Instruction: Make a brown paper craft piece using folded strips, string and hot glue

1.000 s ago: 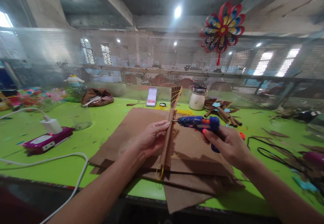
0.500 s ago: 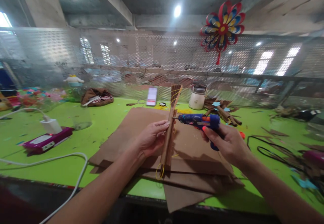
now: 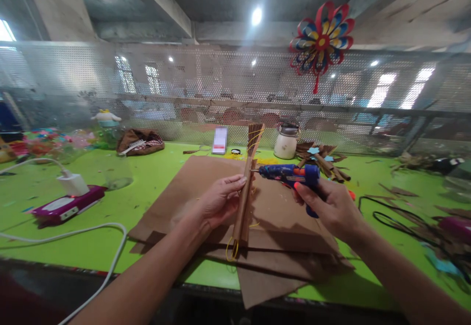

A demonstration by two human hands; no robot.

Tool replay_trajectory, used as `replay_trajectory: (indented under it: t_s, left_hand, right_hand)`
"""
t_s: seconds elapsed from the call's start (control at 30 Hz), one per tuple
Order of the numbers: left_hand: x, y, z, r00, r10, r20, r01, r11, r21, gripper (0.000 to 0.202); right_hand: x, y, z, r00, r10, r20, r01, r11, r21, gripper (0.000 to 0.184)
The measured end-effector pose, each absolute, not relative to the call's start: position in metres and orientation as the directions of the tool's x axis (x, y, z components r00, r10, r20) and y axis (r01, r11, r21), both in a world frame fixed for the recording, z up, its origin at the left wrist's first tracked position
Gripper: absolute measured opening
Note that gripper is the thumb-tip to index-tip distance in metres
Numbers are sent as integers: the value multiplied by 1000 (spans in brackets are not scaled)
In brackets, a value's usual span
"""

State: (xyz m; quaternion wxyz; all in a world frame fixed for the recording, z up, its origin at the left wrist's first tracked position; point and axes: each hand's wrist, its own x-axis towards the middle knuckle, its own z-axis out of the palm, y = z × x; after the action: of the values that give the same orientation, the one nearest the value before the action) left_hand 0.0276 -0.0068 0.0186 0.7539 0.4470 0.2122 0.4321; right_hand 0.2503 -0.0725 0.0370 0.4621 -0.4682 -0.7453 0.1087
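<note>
My left hand (image 3: 225,198) is closed on a long rolled brown paper piece (image 3: 243,207), gripping it near its middle between thumb and fingers. The roll stands slanted, with a pleated, fanned top and a yellow string (image 3: 231,250) looped at its lower end. In my right hand (image 3: 333,207) is a dark blue glue gun (image 3: 289,173), held by its handle and pointing left. Its metal nozzle is at the roll's right side, just above my left fingertips; whether it touches cannot be made out. Under both hands lies a stack of brown paper sheets (image 3: 176,187).
On the green table (image 3: 147,217) a purple power strip (image 3: 69,205) with a white charger and cable lies left. Behind stand a phone (image 3: 220,141) and a white jar (image 3: 286,141). Brown paper scraps (image 3: 327,161) and a black cord (image 3: 397,219) are at right.
Both hands, the paper roll and the glue gun hold nearly the same position. The whole view has shifted very slightly.
</note>
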Motion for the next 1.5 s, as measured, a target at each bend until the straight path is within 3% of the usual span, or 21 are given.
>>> replay_trajectory:
  t_s: [0.3,0.53,0.8,1.3,1.5]
  left_hand:
    - [28,-5,17,549,831,86,-417,184,890,23]
    - [26,-4,16,531,842,92,-412,162,897,20]
    - [28,-9,20,541,840,41,-372,195,908,21]
    - [27,-3,17,480,876,57,-410,166,897,16]
    - [27,-4,17,515,856,40,-406,202,891,20]
  right_hand:
    - [248,-75,40,-166,783,599,648,545,-532,27]
    - [251,-76,39,-227,801,553,616,558,-556,26]
    - [248,-74,40,-137,788,601,628,538,-562,28]
    - [248,-80,41,-283,814,508,652,552,-520,28]
    - [248,-75,40,-214,802,558,610,556,-565,29]
